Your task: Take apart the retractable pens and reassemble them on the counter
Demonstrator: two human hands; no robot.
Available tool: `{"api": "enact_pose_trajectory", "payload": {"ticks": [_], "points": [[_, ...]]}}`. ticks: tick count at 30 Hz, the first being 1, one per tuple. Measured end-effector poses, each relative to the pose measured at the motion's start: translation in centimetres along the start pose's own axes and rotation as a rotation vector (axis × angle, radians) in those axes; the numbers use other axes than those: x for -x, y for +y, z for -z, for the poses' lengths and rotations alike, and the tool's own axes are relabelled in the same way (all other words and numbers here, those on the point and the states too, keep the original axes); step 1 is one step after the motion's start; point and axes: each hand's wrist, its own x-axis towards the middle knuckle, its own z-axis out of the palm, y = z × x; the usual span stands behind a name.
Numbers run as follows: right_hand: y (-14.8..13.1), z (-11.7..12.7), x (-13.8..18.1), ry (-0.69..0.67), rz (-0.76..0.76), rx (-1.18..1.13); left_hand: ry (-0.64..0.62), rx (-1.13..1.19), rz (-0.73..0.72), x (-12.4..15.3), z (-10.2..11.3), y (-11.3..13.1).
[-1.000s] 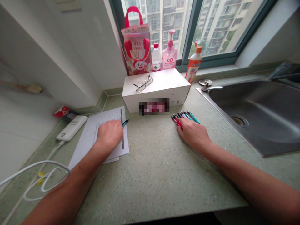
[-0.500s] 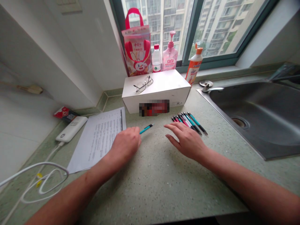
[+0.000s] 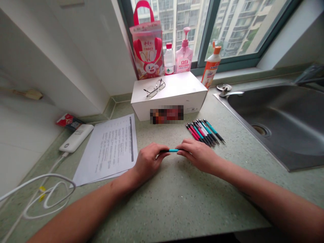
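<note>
Your two hands share one turquoise pen (image 3: 173, 150), held level between them over the counter (image 3: 164, 202), in front of the white box (image 3: 182, 87). Only a short stretch of smooth, bright barrel shows, with a dark section at the fingers of your left hand (image 3: 149, 158); the rest is hidden. Your left thumb and fingers pinch that end, and your right hand (image 3: 198, 155) grips the other with its fingertips drawn together. Just beyond your right hand lies a slanted row of pens (image 3: 203, 131), red, white and turquoise with black grips. Behind the box, the pink pump bottle (image 3: 184, 57) reads 立白. The clear bottle (image 3: 169, 60) carries a green emblem, and the red-handled bag (image 3: 149, 50) has a cartoon figure under lettering too small to read. Print on the papers (image 3: 108, 148) is illegible, and the box's front label is pixelated.
</note>
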Motion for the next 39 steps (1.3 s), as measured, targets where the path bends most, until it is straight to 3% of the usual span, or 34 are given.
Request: {"api": "enact_pose_trajectory", "payload": {"ticks": [7, 14, 20, 25, 31, 35, 39], "points": [[0.06, 0.06, -0.01, 0.083, 0.026, -0.022, -0.178, 0.163, 0.32, 0.38, -0.43, 0.18], [0.5, -0.2, 0.01, 0.114, -0.068, -0.04, -0.05, 0.165, 0.263, 0.49, -0.47, -0.05], [0.44, -0.16, 0.03, 0.122, -0.055, -0.069, -0.14, 0.116, 0.337, 0.25, -0.15, -0.14], [0.4, -0.15, 0.01, 0.131, -0.058, -0.082, -0.053, 0.173, 0.286, 0.23, -0.4, -0.07], [0.39, -0.23, 0.05, 0.135, -0.054, -0.095, -0.093, 0.04, 0.248, 0.19, -0.24, -0.21], [0.28, -0.28, 0.06, 0.125, -0.051, -0.088, -0.055, 0.082, 0.194, 0.21, -0.3, -0.21], [0.09, -0.2, 0.01, 0.124, -0.045, -0.092, -0.093, 0.028, 0.205, 0.15, -0.29, -0.14]]}}
